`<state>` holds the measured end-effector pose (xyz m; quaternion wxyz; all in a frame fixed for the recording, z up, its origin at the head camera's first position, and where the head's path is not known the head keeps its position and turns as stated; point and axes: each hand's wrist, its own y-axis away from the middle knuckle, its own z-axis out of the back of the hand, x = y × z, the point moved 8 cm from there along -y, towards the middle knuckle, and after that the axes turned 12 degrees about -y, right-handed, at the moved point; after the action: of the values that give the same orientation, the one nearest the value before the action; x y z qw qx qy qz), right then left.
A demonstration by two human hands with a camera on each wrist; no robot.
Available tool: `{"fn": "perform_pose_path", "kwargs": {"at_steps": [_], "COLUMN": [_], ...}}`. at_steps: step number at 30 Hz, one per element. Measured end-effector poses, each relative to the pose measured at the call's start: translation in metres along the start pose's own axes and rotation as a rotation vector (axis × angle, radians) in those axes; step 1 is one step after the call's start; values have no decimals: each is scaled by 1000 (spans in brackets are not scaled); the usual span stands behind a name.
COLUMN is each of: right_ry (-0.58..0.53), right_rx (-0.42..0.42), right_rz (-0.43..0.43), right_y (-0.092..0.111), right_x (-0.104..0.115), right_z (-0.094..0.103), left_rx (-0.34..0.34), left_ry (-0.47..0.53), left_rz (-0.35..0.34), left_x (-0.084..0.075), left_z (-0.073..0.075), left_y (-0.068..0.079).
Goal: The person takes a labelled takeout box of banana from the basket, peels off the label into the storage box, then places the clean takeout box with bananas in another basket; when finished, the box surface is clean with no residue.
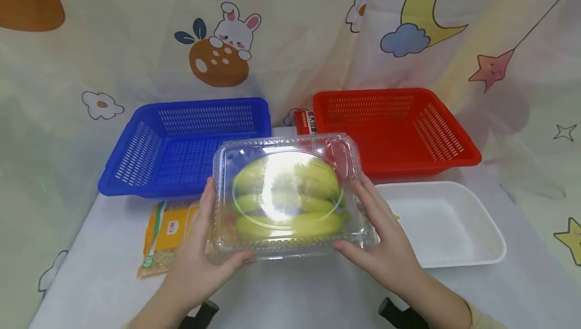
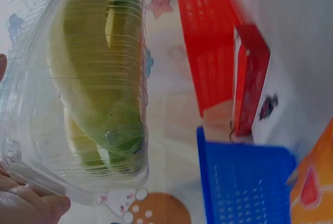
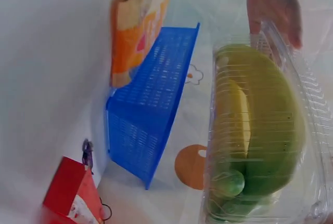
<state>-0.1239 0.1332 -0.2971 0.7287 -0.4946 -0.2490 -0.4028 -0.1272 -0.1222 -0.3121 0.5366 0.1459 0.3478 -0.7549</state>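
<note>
A clear plastic clamshell box (image 1: 290,248) with yellow-green bananas (image 1: 290,223) inside is held up above the table, its ribbed side facing the wrist cameras. My left hand (image 1: 192,256) grips the box's left side, the thumb along the lower front edge. On the opposite side, my right hand (image 1: 388,240) grips it the same way. Light glares off the lid and hides part of the fruit. In the left wrist view the fingers (image 2: 36,206) show at the box's rim. The right wrist view has my left hand (image 3: 273,5) at the far end.
Behind the box stand a blue basket (image 1: 181,162) at left and a red basket (image 1: 376,152) at right. A red box (image 1: 305,122) shows between them. An orange-yellow food packet (image 1: 165,233) lies at left, a white tray (image 1: 454,228) at right.
</note>
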Motion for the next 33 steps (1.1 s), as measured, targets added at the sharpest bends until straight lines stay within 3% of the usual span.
{"fn": "perform_pose_path", "kwargs": {"at_steps": [7, 13, 23, 33], "right_ry": [-50, -86, -83, -196], "right_rx": [7, 22, 35, 138], "right_rz": [-43, -101, -159, -316], "right_y": [-47, -73, -113, -148], "right_x": [-6, -19, -32, -61], "right_z": [-26, -44, -82, -138], "left_rx": [-113, -77, -36, 129], "left_ry": [-13, -51, -115, -196], "left_rz": [-85, -118, 0, 121], "left_x": [18, 38, 84, 141], "left_z": [33, 42, 59, 68], "left_y": [-34, -56, -88, -113]}}
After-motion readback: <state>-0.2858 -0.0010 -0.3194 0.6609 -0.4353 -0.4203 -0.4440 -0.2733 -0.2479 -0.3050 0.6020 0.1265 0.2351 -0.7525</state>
